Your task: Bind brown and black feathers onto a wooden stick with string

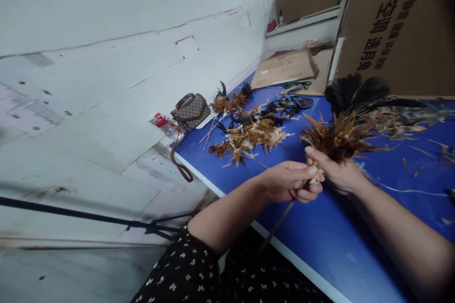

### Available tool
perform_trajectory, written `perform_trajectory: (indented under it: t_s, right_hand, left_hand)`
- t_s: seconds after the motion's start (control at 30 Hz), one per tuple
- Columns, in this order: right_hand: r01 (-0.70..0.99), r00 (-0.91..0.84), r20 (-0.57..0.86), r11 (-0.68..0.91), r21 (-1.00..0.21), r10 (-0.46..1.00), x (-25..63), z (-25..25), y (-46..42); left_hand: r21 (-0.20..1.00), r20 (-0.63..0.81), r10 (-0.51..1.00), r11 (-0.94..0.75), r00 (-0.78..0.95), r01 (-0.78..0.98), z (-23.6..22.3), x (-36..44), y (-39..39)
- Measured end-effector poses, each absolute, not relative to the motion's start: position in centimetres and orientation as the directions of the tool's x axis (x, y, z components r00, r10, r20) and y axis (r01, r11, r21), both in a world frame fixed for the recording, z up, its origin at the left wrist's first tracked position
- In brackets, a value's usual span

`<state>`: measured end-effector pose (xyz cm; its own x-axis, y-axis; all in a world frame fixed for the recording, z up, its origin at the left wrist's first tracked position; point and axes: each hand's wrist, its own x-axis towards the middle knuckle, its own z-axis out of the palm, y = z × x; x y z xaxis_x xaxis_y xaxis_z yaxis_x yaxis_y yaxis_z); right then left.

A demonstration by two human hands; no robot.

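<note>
A feather duster [343,137] with brown-orange feathers and a black tuft at its far end is held in front of me over the table. My left hand [289,182] is closed round its thin dark stick, just below the pale, bound quill ends. My right hand [336,170] is closed at the base of the feathers, its thumb close to the left fingers. The fingertips partly hide the binding. A thin pale string [412,191] runs across the table to the right from near my right hand.
Loose feathers [254,137] lie in piles on the blue table [313,246]. Finished-looking feather sticks [229,103], a brown handbag [192,111] and a bottle [165,125] are by the wall. Flat cardboard [284,68] lies behind; a large carton [401,28] stands at the right.
</note>
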<state>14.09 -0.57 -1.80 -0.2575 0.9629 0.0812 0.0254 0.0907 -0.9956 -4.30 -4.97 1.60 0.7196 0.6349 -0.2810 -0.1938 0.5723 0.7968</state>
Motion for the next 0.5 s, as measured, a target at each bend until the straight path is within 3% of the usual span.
perform_trajectory:
  t_s: [0.27, 0.5]
  right_hand:
    - [-0.056, -0.305, 0.066, 0.051, -0.997, 0.95, 14.3, -1.7, -0.6]
    - [-0.099, -0.256, 0.056, 0.031, -0.995, 0.965, 14.5, -2.7, 0.0]
  left_hand:
    - [0.822, -0.2, 0.685, 0.506, 0.7, -0.261, 1.1, -4.3, -5.4]
    - [0.94, -0.103, 0.814, 0.267, 0.572, -0.212, -0.1, -4.0, -6.2]
